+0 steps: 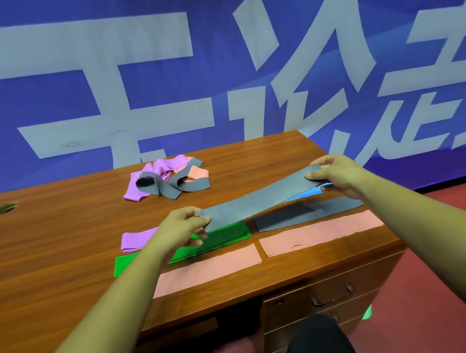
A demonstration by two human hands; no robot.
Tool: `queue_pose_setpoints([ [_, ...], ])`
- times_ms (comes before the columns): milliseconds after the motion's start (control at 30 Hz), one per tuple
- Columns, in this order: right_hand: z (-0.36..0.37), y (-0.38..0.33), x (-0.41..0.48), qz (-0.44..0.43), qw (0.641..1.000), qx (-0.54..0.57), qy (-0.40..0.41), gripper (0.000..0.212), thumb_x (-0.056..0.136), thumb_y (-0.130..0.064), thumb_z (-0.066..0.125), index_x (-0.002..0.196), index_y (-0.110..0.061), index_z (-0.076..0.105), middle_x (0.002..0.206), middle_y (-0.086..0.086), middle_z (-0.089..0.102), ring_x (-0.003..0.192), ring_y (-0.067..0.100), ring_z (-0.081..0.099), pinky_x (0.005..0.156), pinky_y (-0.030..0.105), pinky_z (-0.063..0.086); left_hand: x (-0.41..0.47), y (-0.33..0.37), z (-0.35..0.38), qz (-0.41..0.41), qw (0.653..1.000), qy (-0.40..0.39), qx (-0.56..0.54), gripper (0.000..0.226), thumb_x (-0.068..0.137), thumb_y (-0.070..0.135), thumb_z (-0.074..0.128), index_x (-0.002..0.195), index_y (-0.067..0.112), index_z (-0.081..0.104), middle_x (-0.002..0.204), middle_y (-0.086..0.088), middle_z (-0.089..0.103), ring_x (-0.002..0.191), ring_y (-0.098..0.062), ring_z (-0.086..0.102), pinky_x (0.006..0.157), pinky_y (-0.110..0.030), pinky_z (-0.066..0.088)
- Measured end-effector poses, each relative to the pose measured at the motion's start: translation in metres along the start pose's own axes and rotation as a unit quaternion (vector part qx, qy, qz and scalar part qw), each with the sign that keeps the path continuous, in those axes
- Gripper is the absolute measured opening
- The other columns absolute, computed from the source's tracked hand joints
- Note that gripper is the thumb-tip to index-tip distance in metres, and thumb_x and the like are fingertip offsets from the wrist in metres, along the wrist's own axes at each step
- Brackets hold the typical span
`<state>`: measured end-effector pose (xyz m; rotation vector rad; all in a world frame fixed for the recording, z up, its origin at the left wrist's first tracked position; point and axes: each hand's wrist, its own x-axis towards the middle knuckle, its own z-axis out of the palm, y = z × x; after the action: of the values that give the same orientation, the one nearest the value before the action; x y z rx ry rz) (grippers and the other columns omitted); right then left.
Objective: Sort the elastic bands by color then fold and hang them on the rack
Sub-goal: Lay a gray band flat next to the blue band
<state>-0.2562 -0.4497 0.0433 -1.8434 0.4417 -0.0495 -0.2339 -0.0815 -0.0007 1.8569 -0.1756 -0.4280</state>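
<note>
- Left hand [180, 225] pinches the near-left end of a grey elastic band [260, 199], thumb on top, fingers curled under; closed on the band.
- Right hand [334, 175] grips the far-right end of the same grey band, thumb and fingertips closed on its edge.
- Grey band is stretched flat between both hands, lifted above the wooden desk [58, 234], running diagonally from near-left to far-right.
- Under the right hand, a blue band [312, 193] peeks out just below the held grey band; only a sliver shows.
- On the desk right of centre, a second dark grey band [302, 213] lies flat, partly in the shadow of the held one.
- Green band [218, 240] lies flat under the left forearm, left of the dark grey one.
- Purple folded band [136, 239] sits at the left, just beyond the green band, partly hidden by the left hand.
- Two salmon-pink bands lie flat nearest the desk edge: left one [215, 265], its left end covered by the left forearm; right one [319, 231], just near of the dark grey band.
- Far centre of the desk: unsorted pile [168, 178] of tangled purple, grey and pink bands, well apart from the sorted rows.
- Small dark green object [6, 207] at far left of the desk; cannot tell what it is.
- Blue banner with large white characters [213, 62] fills the background behind the desk.
- Desk drawers with a metal handle [332, 294] show at the near right; red floor [454, 267] to the right.
</note>
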Motion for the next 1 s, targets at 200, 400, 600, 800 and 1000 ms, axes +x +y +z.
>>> queue_pose_setpoints([
  [200, -0.022, 0.031, 0.005, 0.028, 0.996, 0.073, 0.032, 0.022, 0.088, -0.009, 0.069, 0.107, 0.002, 0.066, 0.106, 0.024, 0.068, 0.09, 0.029, 0.067, 0.093, 0.047, 0.054, 0.016, 0.008, 0.035, 0.032, 0.996, 0.08, 0.013, 0.021, 0.09, 0.017, 0.068, 0.105, 0.017, 0.053, 0.08, -0.008, 0.069, 0.064, -0.015, 0.065, 0.056, -0.027, 0.048],
  [400, -0.052, 0.053, 0.006, 0.031, 0.994, 0.019, 0.108, 0.014, 0.086, -0.01, 0.072, 0.096, -0.001, 0.071, 0.093, 0.011, 0.066, 0.08, 0.019, 0.061, 0.073, 0.032, 0.057, 0.033, 0.014, 0.069, 0.056, 0.992, 0.059, 0.093, 0.012, 0.093, 0.018, 0.063, 0.101, 0.018, 0.054, 0.079, -0.01, 0.069, 0.067, -0.014, 0.066, 0.063, -0.029, 0.053],
  [600, -0.072, 0.07, 0.018, 0.024, 0.983, -0.059, 0.171, 0.01, 0.085, -0.015, 0.072, 0.087, -0.005, 0.072, 0.088, 0.009, 0.067, 0.077, 0.019, 0.06, 0.061, 0.027, 0.049, 0.053, 0.018, 0.099, 0.067, 0.976, 0.066, 0.198, 0.004, 0.093, 0.018, 0.063, 0.096, 0.018, 0.06, 0.083, -0.002, 0.067, 0.071, -0.01, 0.065, 0.059, -0.022, 0.048],
  [800, -0.071, 0.091, 0.041, 0.039, 0.971, -0.12, 0.203, 0.007, 0.08, -0.01, 0.075, 0.081, -0.003, 0.072, 0.089, 0.008, 0.071, 0.089, 0.022, 0.064, 0.077, 0.034, 0.053, 0.073, 0.007, 0.119, 0.085, 0.948, 0.079, 0.297, 0.009, 0.088, 0.018, 0.069, 0.093, 0.016, 0.062, 0.082, -0.002, 0.067, 0.075, -0.018, 0.063, 0.061, -0.025, 0.046],
  [1000, -0.066, 0.109, 0.055, 0.042, 0.962, -0.186, 0.195, 0.011, 0.082, -0.01, 0.073, 0.08, 0.0, 0.07, 0.087, 0.012, 0.07, 0.083, 0.026, 0.065, 0.066, 0.032, 0.05, 0.084, -0.005, 0.125, 0.096, 0.922, 0.063, 0.37, 0.008, 0.088, 0.019, 0.069, 0.093, 0.017, 0.063, 0.092, -0.001, 0.064, 0.085, -0.017, 0.059, 0.069, -0.026, 0.041],
])
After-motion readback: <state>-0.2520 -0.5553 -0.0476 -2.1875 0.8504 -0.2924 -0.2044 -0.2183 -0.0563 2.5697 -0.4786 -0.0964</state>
